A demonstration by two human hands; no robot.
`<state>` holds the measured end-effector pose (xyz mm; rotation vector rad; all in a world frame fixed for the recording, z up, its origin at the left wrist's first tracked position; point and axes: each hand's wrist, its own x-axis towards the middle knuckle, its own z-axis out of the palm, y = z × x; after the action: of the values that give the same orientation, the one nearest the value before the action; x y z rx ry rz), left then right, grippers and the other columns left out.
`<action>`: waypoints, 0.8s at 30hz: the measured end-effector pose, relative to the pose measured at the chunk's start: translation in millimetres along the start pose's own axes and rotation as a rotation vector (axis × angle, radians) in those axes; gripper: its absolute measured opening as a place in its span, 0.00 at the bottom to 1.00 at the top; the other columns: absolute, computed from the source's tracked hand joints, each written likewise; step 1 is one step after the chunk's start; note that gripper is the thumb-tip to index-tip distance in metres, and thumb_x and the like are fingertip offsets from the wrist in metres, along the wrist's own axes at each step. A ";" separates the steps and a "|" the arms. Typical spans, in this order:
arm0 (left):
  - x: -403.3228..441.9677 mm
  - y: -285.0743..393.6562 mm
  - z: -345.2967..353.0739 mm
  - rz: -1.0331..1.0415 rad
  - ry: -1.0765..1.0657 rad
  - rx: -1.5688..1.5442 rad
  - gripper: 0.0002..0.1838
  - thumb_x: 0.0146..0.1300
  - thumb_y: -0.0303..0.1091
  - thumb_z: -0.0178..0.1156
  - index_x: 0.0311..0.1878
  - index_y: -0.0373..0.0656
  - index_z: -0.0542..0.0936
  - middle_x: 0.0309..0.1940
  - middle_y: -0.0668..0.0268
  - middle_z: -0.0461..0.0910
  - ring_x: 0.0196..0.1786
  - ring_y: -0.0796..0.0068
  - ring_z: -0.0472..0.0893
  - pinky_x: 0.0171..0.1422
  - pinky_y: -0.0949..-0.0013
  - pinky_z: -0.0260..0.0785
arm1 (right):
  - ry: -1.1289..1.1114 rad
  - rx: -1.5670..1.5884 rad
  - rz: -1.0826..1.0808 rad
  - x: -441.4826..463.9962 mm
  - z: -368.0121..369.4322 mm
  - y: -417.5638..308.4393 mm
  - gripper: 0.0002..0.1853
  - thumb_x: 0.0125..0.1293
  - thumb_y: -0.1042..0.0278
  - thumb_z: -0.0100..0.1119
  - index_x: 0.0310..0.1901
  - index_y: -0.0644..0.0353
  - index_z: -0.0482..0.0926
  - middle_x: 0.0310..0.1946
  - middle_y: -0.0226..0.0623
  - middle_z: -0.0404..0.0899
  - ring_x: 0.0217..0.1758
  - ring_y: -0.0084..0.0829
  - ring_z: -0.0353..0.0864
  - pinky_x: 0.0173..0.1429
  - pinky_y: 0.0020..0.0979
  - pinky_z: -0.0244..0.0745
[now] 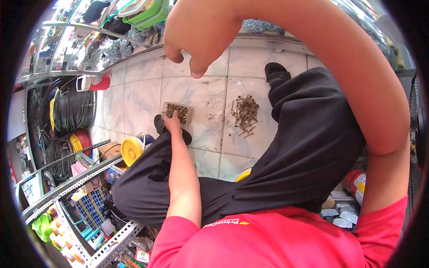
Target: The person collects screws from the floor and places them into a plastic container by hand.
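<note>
My left hand (171,122) reaches down to a small pale rectangular container (191,115) on the floor. Its fingers are closed at the container's near left corner, over brown screws (180,110); what exactly they grip is hidden. A loose pile of similar rusty-looking screws (246,111) lies on the tiles to the right of the container. My right hand (203,38) is raised close to the camera, well above the floor. Its thumb and a finger are bent and apart, with nothing visible between them.
Pale floor tiles (152,96) spread between my legs, with dirt specks near the screws. A glass display case (67,49) stands ahead. Left are black cable coils (73,107), a yellow lid (132,151) and a perforated metal rack (111,243). A red-and-white container (94,83) lies by the case.
</note>
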<state>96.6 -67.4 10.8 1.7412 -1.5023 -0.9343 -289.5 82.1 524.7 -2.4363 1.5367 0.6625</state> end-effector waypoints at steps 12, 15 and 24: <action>-141.6 66.3 105.7 0.479 -0.520 0.432 0.18 0.68 0.43 0.62 0.44 0.35 0.83 0.41 0.48 0.84 0.49 0.47 0.83 0.53 0.50 0.74 | 0.048 -0.042 -0.039 6.6 2.9 0.1 0.24 0.68 0.49 0.58 0.55 0.59 0.87 0.55 0.45 0.86 0.60 0.46 0.83 0.64 0.47 0.74; -178.9 84.2 129.2 0.157 -0.505 0.655 0.23 0.66 0.50 0.64 0.44 0.35 0.83 0.43 0.46 0.83 0.49 0.45 0.84 0.53 0.50 0.76 | 0.049 -0.048 -0.032 3.9 3.8 0.1 0.24 0.68 0.49 0.58 0.54 0.59 0.87 0.55 0.45 0.86 0.60 0.45 0.83 0.64 0.47 0.74; -215.5 58.2 163.5 0.089 -0.562 0.686 0.29 0.63 0.52 0.68 0.51 0.31 0.79 0.48 0.44 0.81 0.51 0.40 0.82 0.57 0.46 0.75 | 0.051 -0.007 -0.001 1.4 4.1 -0.8 0.24 0.67 0.50 0.59 0.53 0.60 0.87 0.54 0.47 0.86 0.59 0.46 0.83 0.64 0.46 0.74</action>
<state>-91.7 134.7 -6.2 1.9222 -2.4689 -0.9790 -289.4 82.9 520.3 -2.4766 1.5548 0.6115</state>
